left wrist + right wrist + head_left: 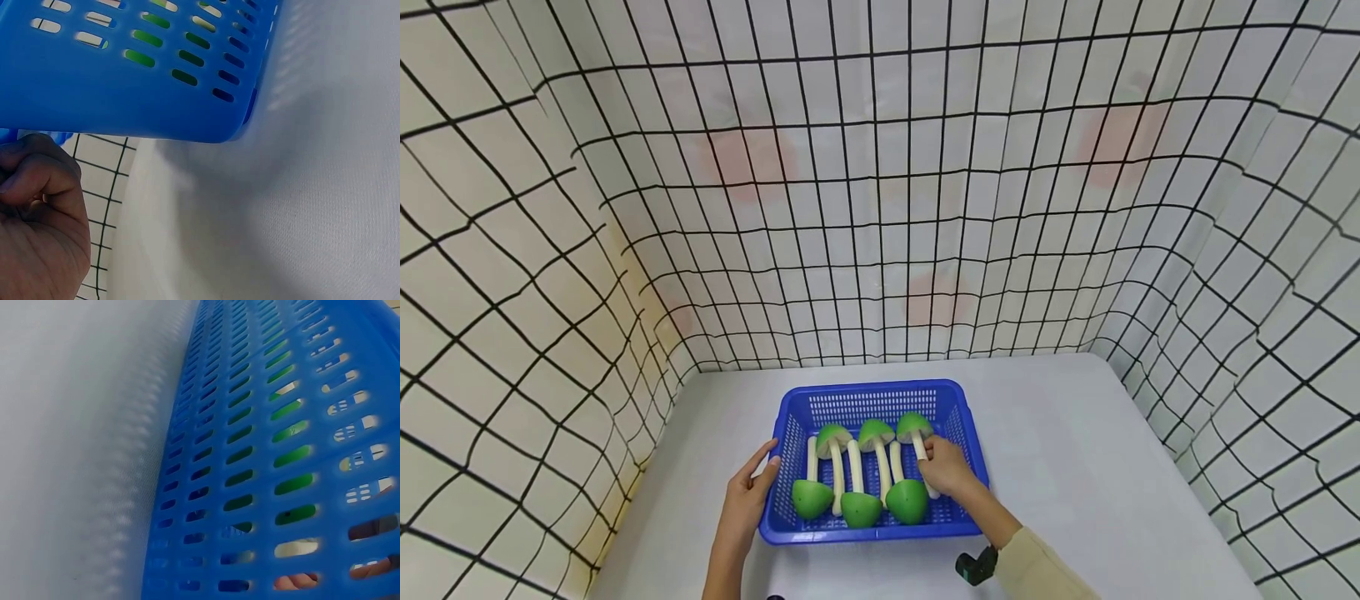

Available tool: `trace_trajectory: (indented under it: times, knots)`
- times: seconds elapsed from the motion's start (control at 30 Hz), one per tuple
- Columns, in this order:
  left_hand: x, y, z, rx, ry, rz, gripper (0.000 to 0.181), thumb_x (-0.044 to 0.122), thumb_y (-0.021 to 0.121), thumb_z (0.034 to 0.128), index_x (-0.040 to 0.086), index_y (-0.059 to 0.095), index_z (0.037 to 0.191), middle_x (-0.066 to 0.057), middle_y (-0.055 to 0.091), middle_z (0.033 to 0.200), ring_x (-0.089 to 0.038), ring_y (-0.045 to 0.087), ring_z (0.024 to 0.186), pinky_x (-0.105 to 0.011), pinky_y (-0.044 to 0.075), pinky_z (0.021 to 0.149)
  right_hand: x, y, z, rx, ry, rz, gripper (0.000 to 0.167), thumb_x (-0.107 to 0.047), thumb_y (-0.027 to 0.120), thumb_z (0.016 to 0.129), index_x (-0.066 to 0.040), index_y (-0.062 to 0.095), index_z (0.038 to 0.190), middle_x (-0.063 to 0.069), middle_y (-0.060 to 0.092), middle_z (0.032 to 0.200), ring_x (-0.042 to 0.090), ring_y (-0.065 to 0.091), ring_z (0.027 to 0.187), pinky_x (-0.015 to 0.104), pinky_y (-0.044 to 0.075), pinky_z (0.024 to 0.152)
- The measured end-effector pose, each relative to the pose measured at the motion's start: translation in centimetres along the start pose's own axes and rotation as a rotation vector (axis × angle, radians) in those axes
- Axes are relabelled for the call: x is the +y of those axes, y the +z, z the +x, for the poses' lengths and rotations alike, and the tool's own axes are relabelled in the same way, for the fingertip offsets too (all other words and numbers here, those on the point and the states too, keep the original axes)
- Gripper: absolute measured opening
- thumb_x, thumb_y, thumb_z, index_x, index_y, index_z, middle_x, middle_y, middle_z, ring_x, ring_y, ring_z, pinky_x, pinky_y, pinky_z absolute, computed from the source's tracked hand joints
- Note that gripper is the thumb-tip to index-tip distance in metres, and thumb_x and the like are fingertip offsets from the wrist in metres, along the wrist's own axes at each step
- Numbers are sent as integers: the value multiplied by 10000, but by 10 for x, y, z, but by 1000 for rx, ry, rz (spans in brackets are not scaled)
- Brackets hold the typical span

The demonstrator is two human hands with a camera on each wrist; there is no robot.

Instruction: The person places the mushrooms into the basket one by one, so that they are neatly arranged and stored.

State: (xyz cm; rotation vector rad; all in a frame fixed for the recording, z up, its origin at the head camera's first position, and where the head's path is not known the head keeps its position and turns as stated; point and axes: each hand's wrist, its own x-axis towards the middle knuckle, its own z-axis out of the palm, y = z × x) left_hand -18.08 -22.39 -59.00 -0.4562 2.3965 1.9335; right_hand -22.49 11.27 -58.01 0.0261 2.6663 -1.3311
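A blue plastic basket (880,535) with slotted walls stands on the white table. Toy mushrooms with green caps and pale stems lie inside in alternating directions, three caps along the far side and three along the near side. My right hand (947,467) reaches over the basket's right part and pinches the stem of the rightmost mushroom (913,426), whose cap points away from me. At the left rim, my left hand (747,498) holds the basket's edge between thumb and fingers. Its curled fingers (44,169) show beside the wall in the left wrist view. Through slots in the right wrist view, green caps (294,456) appear.
A white tabletop (1075,467) extends around the basket. Black grid netting (880,200) over white sheeting encloses the back and both sides. A small black object (976,567) sits by my right wrist, and another dark bit (776,597) shows at the bottom edge.
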Motion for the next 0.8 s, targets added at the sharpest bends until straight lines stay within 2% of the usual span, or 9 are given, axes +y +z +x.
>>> trace_trajectory:
  times: [0.07, 0.2, 0.3, 0.4, 0.5, 0.6, 0.7, 0.8]
  knots:
    - [0, -1, 0, -2, 3, 1, 606, 585, 607, 979, 314, 520, 1514, -236, 679, 1307, -235, 733, 967, -377, 625, 806, -1, -1, -2, -8, 2, -18, 428, -69, 662, 919, 136, 569, 1283, 211, 673, 1044, 270, 673, 875, 402, 601, 680]
    - [1, -2, 0, -4, 9, 13, 605, 577, 608, 983, 306, 519, 1516, -253, 683, 1288, -249, 742, 940, -383, 629, 781, -4, -3, -7, -9, -21, -59, 562, -124, 657, 946, 165, 479, 1394, 306, 650, 1213, 391, 674, 1044, 493, 598, 791]
    - [2, -4, 0, 6, 14, 52, 598, 576, 603, 988, 306, 522, 1514, -248, 705, 1235, -238, 736, 875, -368, 629, 739, -7, -6, -8, -18, -31, -81, 589, -142, 634, 964, 174, 446, 1423, 349, 611, 1306, 478, 627, 1187, 561, 570, 906]
    - [3, -5, 1, 27, 29, 130, 595, 580, 591, 993, 297, 527, 1513, -213, 735, 1121, -209, 706, 775, -328, 616, 671, -12, -13, -10, -23, -41, -98, 561, -169, 637, 977, 149, 479, 1412, 322, 628, 1299, 482, 615, 1220, 573, 550, 957]
    - [4, -7, 1, 67, 74, 237, 558, 558, 594, 1003, 290, 554, 1490, -149, 715, 951, -181, 632, 680, -274, 562, 588, -14, -23, -13, -15, -84, -51, 463, -162, 647, 982, 95, 559, 1357, 241, 674, 1230, 392, 681, 1115, 504, 583, 905]
    - [5, -9, 0, 104, 133, 331, 518, 524, 615, 1005, 274, 588, 1458, -101, 670, 871, -161, 594, 673, -244, 509, 563, -11, -38, -15, 12, -145, 33, 331, -144, 664, 984, 15, 640, 1273, 138, 704, 1136, 254, 717, 951, 376, 606, 770]
    - [8, -12, -2, 147, 180, 401, 507, 501, 638, 1000, 237, 611, 1431, -93, 674, 890, -157, 609, 713, -234, 490, 588, 0, -57, -14, 48, -192, 103, 258, -148, 673, 993, -49, 675, 1231, 91, 715, 1118, 191, 714, 895, 264, 591, 691]
    - [11, -18, -4, 190, 212, 449, 493, 481, 642, 1002, 198, 628, 1406, -103, 692, 941, -169, 638, 765, -233, 487, 621, 13, -78, -16, 99, -210, 121, 263, -174, 683, 998, -66, 676, 1238, 92, 714, 1149, 184, 707, 937, 222, 588, 710]
